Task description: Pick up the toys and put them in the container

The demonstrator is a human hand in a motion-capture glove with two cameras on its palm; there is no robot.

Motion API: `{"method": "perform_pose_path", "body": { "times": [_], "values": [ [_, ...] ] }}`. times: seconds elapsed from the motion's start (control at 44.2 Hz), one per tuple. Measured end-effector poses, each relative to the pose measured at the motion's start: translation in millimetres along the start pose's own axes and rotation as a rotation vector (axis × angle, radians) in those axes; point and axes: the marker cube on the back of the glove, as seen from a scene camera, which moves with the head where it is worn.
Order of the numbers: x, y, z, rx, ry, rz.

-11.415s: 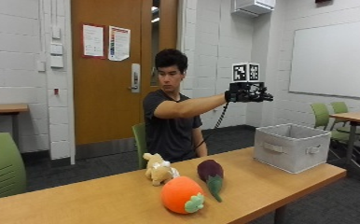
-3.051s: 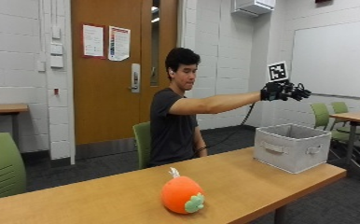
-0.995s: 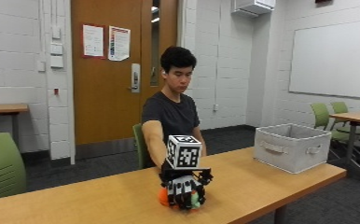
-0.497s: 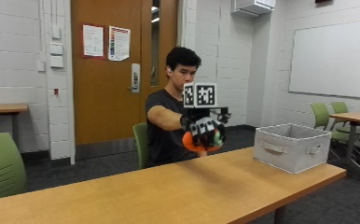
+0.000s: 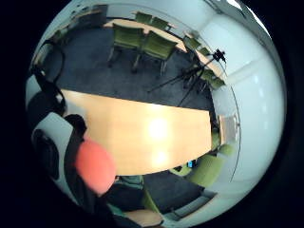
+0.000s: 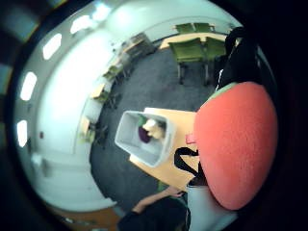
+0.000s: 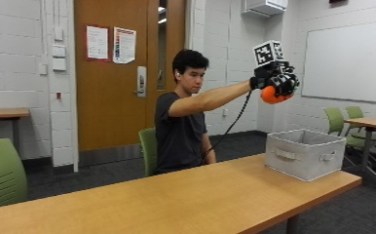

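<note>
My gloved right hand (image 7: 275, 80) is raised high on an outstretched arm and grips a round orange plush toy (image 7: 270, 95). It hangs above and a little to the near-left of the grey fabric container (image 7: 303, 153), which stands at the right end of the wooden table (image 7: 175, 200). In the thumb side palm view the orange toy (image 6: 236, 144) fills much of the picture beside the container (image 6: 144, 139), in which a purple toy (image 6: 144, 134) and a cream plush toy (image 6: 155, 128) lie. The little finger side palm view shows the orange toy (image 5: 95, 166) over the table (image 5: 152, 130).
Green chairs (image 7: 0, 173) stand at the table's left end and behind the seated person. Another table with green chairs (image 7: 344, 124) is at the far right, near a whiteboard. A tripod (image 5: 190, 76) stands on the dark carpet.
The hand closed on the orange toy on the table, lifted it, and has carried it up and rightward toward the container. The other two toys have left the table since the earliest frame.
</note>
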Motion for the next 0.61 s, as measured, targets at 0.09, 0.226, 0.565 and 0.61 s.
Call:
{"method": "perform_pose_path", "body": {
  "times": [0.09, 0.226, 0.565, 0.61],
  "values": [
    [-64, -8, 6, -0.008, -0.021, -0.088],
    [-155, -12, 26, -0.015, -0.109, -0.341],
    [-213, -42, 89, -0.074, -0.141, -0.342],
    [-196, -46, 97, -0.085, -0.116, -0.358]
  ]
}}
